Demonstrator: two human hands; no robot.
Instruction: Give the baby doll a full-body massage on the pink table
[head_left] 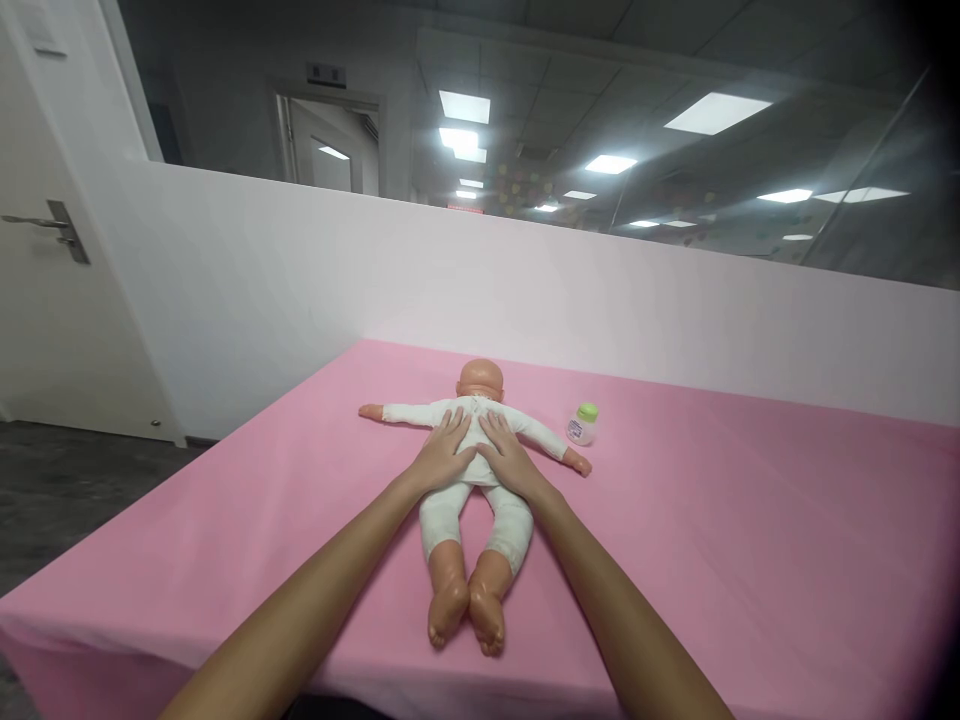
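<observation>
A baby doll in a white cloth suit lies face down, its bald head pointing away from me and its bare feet toward me. Its arms stretch out to both sides. My left hand rests flat on the left side of the doll's back, fingers extended toward the head. On the right side of the back lies my right hand, also flat with fingers stretched out. The two thumbs come close together at the middle of the back. Beyond the doll's right-hand arm stands a small clear bottle with a green cap.
A pink cloth covers the table under the doll. Behind it rises a low white wall with dark glass above, reflecting ceiling lights. At the left is a pale door with a metal handle, above a dark floor.
</observation>
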